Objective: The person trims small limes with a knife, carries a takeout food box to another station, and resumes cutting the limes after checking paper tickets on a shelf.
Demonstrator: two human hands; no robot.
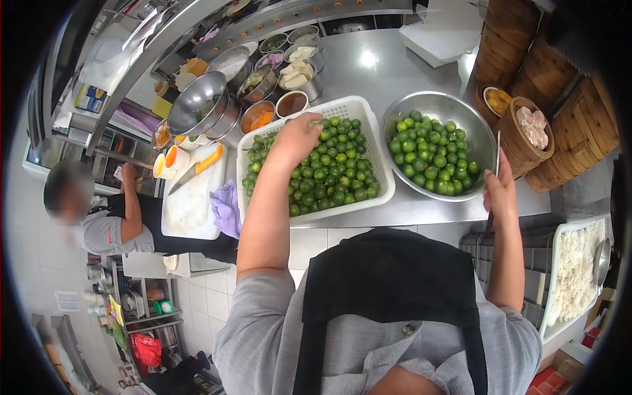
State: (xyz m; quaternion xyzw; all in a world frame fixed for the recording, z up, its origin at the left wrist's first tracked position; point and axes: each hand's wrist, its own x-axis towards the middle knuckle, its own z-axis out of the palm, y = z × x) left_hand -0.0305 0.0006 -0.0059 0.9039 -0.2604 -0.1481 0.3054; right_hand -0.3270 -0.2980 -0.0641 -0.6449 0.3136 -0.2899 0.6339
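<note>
My left hand (299, 137) reaches over the white plastic basket (384, 178) of small green limes (336, 158). Its fingers curl down among the fruit near the back rim, and what lies under them is hidden. To the right of the basket, a steel bowl (440, 100) holds more green limes (431, 148). My right hand (501, 194) is closed around a knife (498, 150) at the bowl's right edge. The knife's thin blade points away from me and is seen nearly edge-on.
Left of the basket lie a white cutting board (191, 214), a yellow-handled knife (197, 168) and a purple cloth (226, 207). Several steel bowls of ingredients stand behind. Bamboo steamers (566, 141) crowd the right. A co-worker (112, 224) works at the left.
</note>
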